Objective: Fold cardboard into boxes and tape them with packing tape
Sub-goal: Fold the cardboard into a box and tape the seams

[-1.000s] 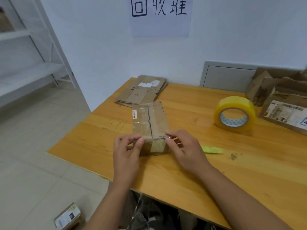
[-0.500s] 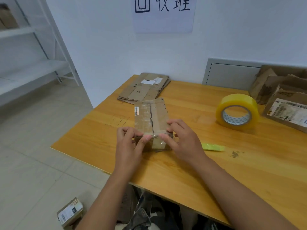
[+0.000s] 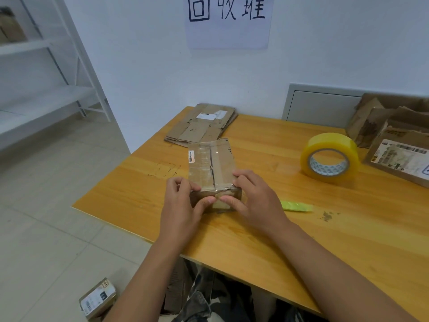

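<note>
A small taped cardboard box (image 3: 210,162) lies on the wooden table (image 3: 301,228), clear tape running along its top seam and down its near end. My left hand (image 3: 183,205) grips the box's near left corner, thumb pressed on the taped end face. My right hand (image 3: 255,201) grips the near right corner, fingers on top and thumb on the end face. A yellow roll of packing tape (image 3: 329,158) stands on the table to the right, apart from both hands.
A stack of flattened cardboard (image 3: 202,126) lies at the table's far left corner. Torn boxes with labels (image 3: 394,140) crowd the right edge. A green strip (image 3: 296,205) lies right of my right hand. A small box (image 3: 97,298) sits on the floor; white shelving (image 3: 46,89) stands left.
My thumbs have slid down from the box's top edge onto its near end face, pressing the tape there. The box stays in place.
</note>
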The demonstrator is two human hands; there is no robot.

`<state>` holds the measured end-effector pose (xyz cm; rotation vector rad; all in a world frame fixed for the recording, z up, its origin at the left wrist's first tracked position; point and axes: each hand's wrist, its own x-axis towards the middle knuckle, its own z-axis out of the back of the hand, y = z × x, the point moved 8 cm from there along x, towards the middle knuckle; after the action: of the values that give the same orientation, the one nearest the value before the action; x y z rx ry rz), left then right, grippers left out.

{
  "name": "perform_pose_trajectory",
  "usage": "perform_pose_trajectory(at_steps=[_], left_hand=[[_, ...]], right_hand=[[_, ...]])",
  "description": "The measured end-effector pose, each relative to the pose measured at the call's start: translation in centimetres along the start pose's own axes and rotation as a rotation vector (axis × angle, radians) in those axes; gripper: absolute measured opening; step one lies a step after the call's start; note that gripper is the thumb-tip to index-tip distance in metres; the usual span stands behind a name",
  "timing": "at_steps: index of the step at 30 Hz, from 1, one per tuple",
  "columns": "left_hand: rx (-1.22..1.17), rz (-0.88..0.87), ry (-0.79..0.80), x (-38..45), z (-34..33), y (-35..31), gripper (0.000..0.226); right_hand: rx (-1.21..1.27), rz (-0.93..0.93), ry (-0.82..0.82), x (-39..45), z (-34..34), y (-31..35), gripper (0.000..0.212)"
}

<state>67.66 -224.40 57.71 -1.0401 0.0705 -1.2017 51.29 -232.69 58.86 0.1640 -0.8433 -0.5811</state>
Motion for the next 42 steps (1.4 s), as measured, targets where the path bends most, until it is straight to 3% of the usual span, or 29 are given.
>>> perform_pose_trajectory(at_steps=[4,7,13,28,34,42], left_hand=[[0.020,0.004,0.027,-0.1,0.1,0.1,0.035],[-0.205,0.024,0.107,-0.5,0.5,0.7,0.022],[-0.343,0.077,0.102,-1.2,2.0,2.0,0.037],[-0.274,0.111,-0.019,-1.0,1.5,1.5,0.041],[-0.227,0.092,-0.052,-1.0,1.4,1.1,0.027],[-0.111,0.098,-0.073,-0.5,1.5,1.1,0.030]], right_hand=[[-0.023,0.000,0.029,0.0,0.0,-0.2,0.037],[0.011,-0.023,0.062,-0.1,0.0,-0.5,0.039],[0.079,-0.070,0.099,-0.6,0.2,-1.2,0.040],[0.124,-0.096,0.075,-0.6,0.6,-0.8,0.042],[0.162,-0.111,0.081,-0.8,0.7,-1.2,0.046],[0.199,-0.103,0.036,-0.6,0.9,-1.3,0.030]])
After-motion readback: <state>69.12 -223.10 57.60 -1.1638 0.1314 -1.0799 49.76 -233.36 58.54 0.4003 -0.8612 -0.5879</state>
